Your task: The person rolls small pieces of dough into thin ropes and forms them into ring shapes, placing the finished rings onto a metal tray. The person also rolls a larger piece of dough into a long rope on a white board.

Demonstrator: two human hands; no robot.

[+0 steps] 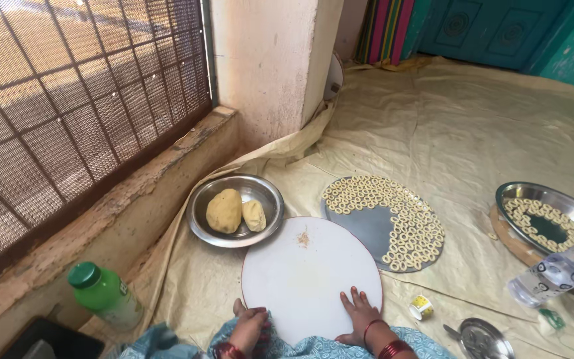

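Note:
A round white board (307, 272) lies on the cloth in front of me. My right hand (359, 311) rests flat on its near right part, fingers spread, holding nothing. At the board's near left edge my left hand (250, 327) is curled, fingers closed; whether it holds anything is hidden. A few crumbs of dough (303, 237) sit near the board's far edge. Beyond the board stands a steel bowl (260, 189) with two lumps of yellow dough (224, 210). To the right lies a grey round plate (363, 226) covered with several small dough rings (412, 226).
A steel plate (566, 199) of more rings sits at the far right, a clear bottle (556, 272) lying against it. Small cups (421, 306) and a steel lid (483, 338) lie near right. A green bottle (104, 296) stands left by the ledge and mesh window.

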